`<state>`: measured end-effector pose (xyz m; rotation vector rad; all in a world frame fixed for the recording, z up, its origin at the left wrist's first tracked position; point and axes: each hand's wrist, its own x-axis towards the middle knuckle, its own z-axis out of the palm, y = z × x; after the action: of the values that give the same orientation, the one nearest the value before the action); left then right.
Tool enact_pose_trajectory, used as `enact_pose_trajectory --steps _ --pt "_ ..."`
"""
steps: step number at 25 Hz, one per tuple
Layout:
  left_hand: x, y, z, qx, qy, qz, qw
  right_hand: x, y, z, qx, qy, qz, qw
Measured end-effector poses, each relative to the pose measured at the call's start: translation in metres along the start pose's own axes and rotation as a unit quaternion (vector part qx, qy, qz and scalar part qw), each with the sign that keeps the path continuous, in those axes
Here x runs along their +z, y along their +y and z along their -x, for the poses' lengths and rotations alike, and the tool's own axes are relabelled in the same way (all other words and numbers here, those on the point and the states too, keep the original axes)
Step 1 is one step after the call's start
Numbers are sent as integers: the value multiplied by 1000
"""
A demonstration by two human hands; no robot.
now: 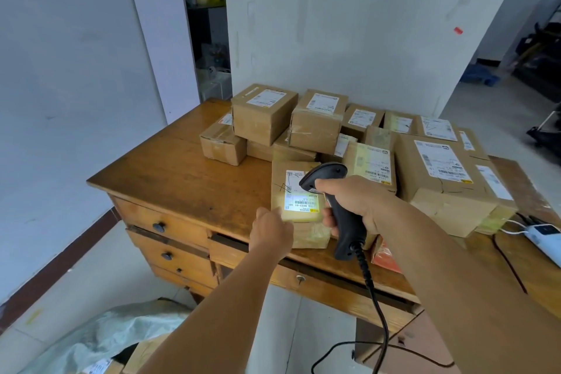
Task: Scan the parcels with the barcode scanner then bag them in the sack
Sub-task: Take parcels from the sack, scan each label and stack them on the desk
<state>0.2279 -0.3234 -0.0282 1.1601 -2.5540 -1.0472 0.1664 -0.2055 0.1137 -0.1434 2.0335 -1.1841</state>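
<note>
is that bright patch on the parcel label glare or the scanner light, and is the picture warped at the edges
Head view: the scanner in the right hand lights the label on the front parcel, washing out part of it; the left hand touches that parcel; wide-angle lens bends the desk and walls.

Both bare forearms are extended forward from the lower edge of the view toward twelve o'clock. The right hand (361, 206) is seen at about one o'clock, knuckles up, its fingers curled round the handle of the barcode scanner (337, 206). The left hand (271, 232) is held just at its nine o'clock side, back upward, fingers bent downward against a parcel (299, 206).
</note>
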Motion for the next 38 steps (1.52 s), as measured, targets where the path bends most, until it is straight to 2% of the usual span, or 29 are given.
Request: enact_pose_trajectory --steps 4,12,15,19,24,29,33,36,38 --pt "2 -6 -5 -17 6 17 1000 -2 1 0 -7 11 16 1000" --pt "0 -14 -13 21 24 47 998 -3 2 -2 -7 16 25 1000" --pt "-4 -13 -21 -18 15 82 996 -4 3 -4 -2 20 28 999" --pt "-6 -12 -24 -119 -9 165 979 -1 4 -4 2 6 26 1000" --pt "-2 -16 -26 -133 -38 181 974 1 3 -9 -3 -6 23 1000" --pt "-2 -19 -26 -123 -68 179 974 4 23 -39 -99 93 121 983" --pt "-2 -20 -26 -114 -77 201 970 19 46 -61 -130 136 189 964" --pt "-2 -17 -23 -135 -93 241 956 27 59 -77 -140 154 209 956" --pt "-4 -16 -18 -168 -106 311 929 30 64 -82 -149 169 218 950"
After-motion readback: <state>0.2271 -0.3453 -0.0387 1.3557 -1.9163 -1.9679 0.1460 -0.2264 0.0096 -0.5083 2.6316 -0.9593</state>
